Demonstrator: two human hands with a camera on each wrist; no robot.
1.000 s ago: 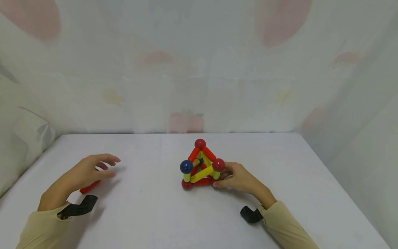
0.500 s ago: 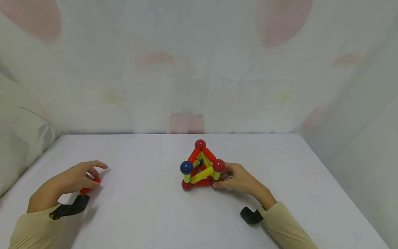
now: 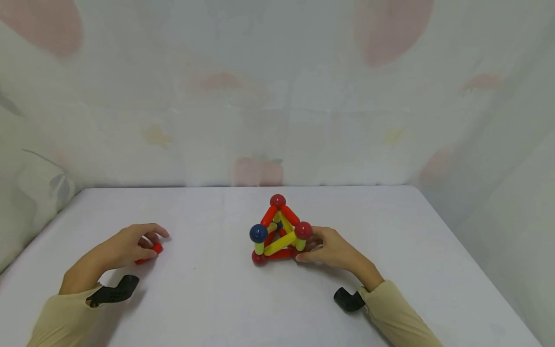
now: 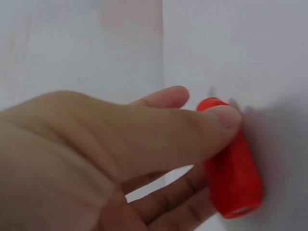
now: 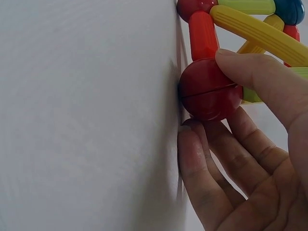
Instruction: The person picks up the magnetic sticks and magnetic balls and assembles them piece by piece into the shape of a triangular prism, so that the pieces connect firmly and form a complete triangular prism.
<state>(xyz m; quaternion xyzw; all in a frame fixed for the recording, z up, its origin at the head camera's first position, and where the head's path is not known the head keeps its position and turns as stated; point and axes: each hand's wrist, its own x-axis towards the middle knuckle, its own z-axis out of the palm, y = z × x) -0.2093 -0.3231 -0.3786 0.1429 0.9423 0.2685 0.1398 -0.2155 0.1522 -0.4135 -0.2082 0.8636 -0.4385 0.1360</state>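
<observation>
My left hand (image 3: pixel 122 248) pinches a short red magnetic rod (image 4: pixel 236 180) between thumb and fingers, over the left part of the table. A metal tip shows at the rod's near end in the left wrist view. Mid-table stands a magnetic ball-and-stick frame (image 3: pixel 281 245) of red, yellow and light green rods. One red ball tops it, and a blue ball (image 3: pixel 258 233) and a red ball (image 3: pixel 303 230) mark its front upper corners. My right hand (image 3: pixel 331 248) holds its lower right corner, thumb and fingers around a dark red ball (image 5: pixel 207 91). The fingers partly hide that corner.
A white table (image 3: pixel 225 308) lies under both hands. Pale cloth with faded red patches (image 3: pixel 260 171) hangs behind its far edge, and more cloth hangs at the sides. A black curved mount (image 3: pixel 114 290) sits at the left wrist, another black mount (image 3: pixel 349 300) at the right.
The left hand first moved left and down onto the red rod, took hold of it, then shifted right with it. The right hand and the ball-and-stick frame stayed in place.
</observation>
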